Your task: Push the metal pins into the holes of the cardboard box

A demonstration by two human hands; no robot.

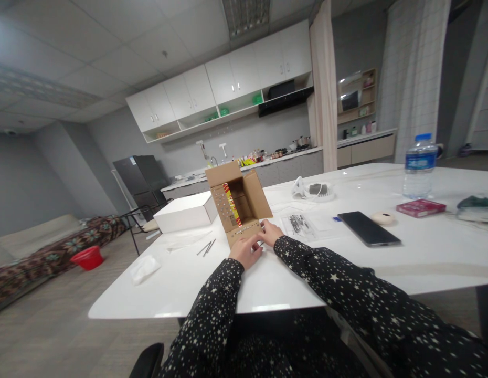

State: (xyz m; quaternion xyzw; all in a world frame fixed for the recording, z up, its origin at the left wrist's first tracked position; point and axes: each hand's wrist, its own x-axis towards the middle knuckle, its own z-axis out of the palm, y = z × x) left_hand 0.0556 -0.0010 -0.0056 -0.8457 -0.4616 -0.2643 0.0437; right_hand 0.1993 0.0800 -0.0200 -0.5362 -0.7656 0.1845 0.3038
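An open brown cardboard box [244, 202] lies on its side on the white table [189, 283], its flaps studded with small pins and a red-and-yellow pack inside. My left hand [246, 251] rests on the lowest flap, fingers curled at its edge. My right hand [271, 231] touches the same flap from the right, fingertips on the pins. Whether either hand pinches a pin is too small to tell. Both arms wear black sleeves with white stars.
A white box [184, 212] stands left of the cardboard box, thin metal rods [207, 248] and a crumpled tissue [145, 268] nearer. To the right lie a printed plastic bag [301, 224], a black phone [369, 229], a red booklet [421, 208] and a water bottle [419, 165].
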